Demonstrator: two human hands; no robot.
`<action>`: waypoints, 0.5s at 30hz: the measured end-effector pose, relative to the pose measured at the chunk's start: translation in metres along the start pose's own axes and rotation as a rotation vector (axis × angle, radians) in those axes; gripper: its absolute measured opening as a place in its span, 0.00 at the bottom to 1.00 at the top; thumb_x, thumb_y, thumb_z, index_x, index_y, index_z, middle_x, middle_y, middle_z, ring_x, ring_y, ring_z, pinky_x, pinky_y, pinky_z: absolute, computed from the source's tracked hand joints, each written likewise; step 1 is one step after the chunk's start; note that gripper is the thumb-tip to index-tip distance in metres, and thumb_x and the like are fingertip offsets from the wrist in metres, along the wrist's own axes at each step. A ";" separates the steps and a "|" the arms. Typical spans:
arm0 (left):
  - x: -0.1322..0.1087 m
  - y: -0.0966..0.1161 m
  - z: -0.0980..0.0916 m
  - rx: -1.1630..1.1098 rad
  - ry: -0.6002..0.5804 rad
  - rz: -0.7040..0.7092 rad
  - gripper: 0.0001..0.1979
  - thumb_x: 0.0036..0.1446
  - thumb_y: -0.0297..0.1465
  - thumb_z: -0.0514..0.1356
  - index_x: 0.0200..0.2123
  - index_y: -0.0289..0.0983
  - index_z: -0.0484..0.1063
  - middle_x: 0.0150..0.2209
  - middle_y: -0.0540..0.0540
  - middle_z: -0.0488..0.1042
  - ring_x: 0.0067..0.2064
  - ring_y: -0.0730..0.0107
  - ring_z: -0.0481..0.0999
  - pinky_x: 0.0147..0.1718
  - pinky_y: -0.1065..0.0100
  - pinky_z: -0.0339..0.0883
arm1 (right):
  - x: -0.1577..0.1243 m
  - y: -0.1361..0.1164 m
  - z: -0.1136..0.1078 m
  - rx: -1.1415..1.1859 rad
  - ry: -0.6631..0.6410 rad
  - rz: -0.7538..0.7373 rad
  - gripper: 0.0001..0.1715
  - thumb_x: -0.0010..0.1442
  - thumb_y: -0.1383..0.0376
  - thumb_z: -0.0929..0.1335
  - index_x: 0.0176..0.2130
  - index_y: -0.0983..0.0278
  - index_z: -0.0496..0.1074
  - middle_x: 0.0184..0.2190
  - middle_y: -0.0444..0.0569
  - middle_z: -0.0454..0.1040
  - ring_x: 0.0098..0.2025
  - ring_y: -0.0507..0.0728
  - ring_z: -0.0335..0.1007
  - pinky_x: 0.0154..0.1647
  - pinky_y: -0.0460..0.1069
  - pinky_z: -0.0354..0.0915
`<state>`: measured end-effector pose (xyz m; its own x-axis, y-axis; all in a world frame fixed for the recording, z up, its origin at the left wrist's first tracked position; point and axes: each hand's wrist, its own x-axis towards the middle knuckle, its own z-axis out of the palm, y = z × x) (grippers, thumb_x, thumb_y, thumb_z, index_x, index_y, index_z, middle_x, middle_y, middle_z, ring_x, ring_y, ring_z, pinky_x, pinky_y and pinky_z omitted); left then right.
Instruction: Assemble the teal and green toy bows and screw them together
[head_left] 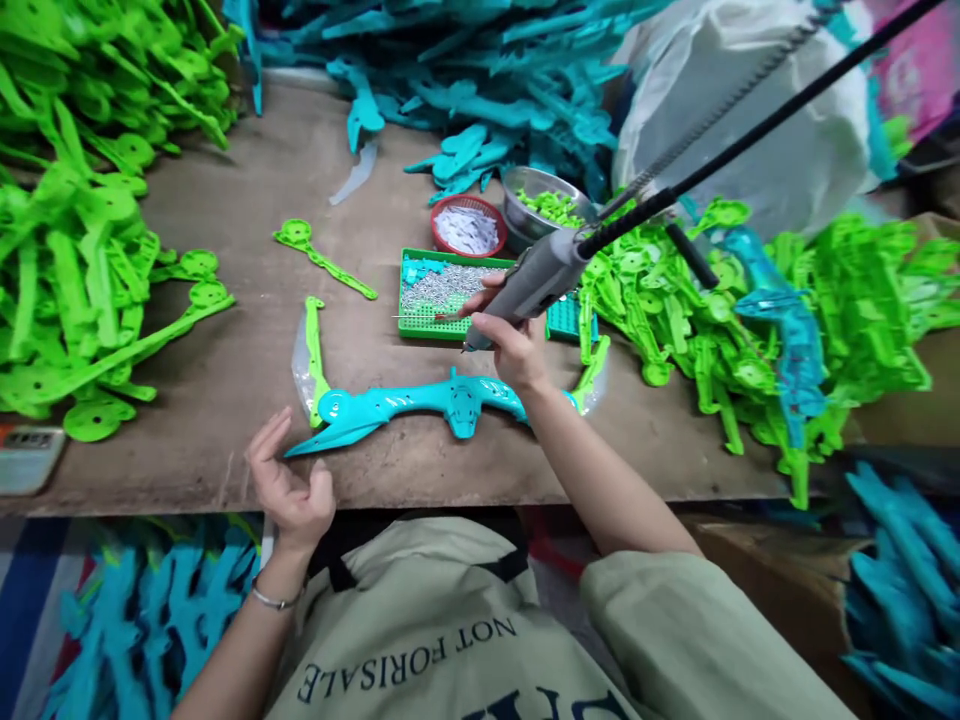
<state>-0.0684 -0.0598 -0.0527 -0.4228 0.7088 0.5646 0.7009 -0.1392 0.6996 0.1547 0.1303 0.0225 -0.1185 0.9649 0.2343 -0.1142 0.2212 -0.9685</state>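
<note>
A teal toy bow (420, 402) with green limb pieces lies across the near part of the brown table (247, 330). My right hand (510, 345) is wrapped round a grey electric screwdriver (536, 282) hung from a black cable, its tip over the green tray (420, 322) of small silver screws. My left hand (289, 485) hovers open at the table's front edge, just below the bow's left tip, holding nothing.
Heaps of green parts (75, 230) fill the left and right (750, 320); teal parts (480, 70) pile at the back. A red basket (469, 228), a metal bowl (544, 200), a loose green limb (322, 260) and a white bag (750, 110) stand near.
</note>
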 end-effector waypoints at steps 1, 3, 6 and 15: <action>0.001 0.000 0.000 0.001 0.005 0.008 0.29 0.51 0.30 0.58 0.58 0.37 0.63 0.55 0.36 0.70 0.60 0.47 0.71 0.58 0.41 0.68 | 0.000 -0.001 -0.003 -0.002 -0.002 -0.001 0.27 0.47 0.58 0.74 0.48 0.56 0.70 0.32 0.40 0.74 0.35 0.54 0.72 0.38 0.51 0.69; 0.001 -0.001 0.001 -0.017 0.019 0.024 0.28 0.51 0.30 0.58 0.57 0.37 0.64 0.54 0.36 0.71 0.59 0.47 0.72 0.58 0.41 0.68 | -0.001 -0.003 -0.010 -0.014 -0.015 0.007 0.26 0.48 0.58 0.74 0.47 0.57 0.71 0.33 0.41 0.75 0.37 0.54 0.72 0.39 0.52 0.69; 0.002 -0.001 0.002 -0.074 0.023 0.043 0.27 0.50 0.28 0.58 0.56 0.36 0.66 0.55 0.37 0.71 0.59 0.48 0.72 0.59 0.42 0.67 | -0.004 -0.008 -0.024 -0.072 -0.058 0.028 0.28 0.45 0.60 0.77 0.47 0.57 0.71 0.38 0.42 0.77 0.42 0.56 0.73 0.45 0.53 0.70; 0.008 -0.009 -0.034 0.144 -0.171 0.169 0.34 0.50 0.26 0.65 0.62 0.35 0.65 0.57 0.29 0.70 0.60 0.38 0.70 0.57 0.36 0.66 | -0.064 -0.022 -0.111 -0.410 0.270 -0.188 0.28 0.50 0.65 0.74 0.51 0.58 0.72 0.45 0.47 0.79 0.49 0.58 0.76 0.54 0.56 0.70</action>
<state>-0.0975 -0.0761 -0.0402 -0.1983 0.7919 0.5775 0.8329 -0.1744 0.5252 0.2746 0.0795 0.0199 0.1313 0.8933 0.4299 0.2926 0.3794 -0.8777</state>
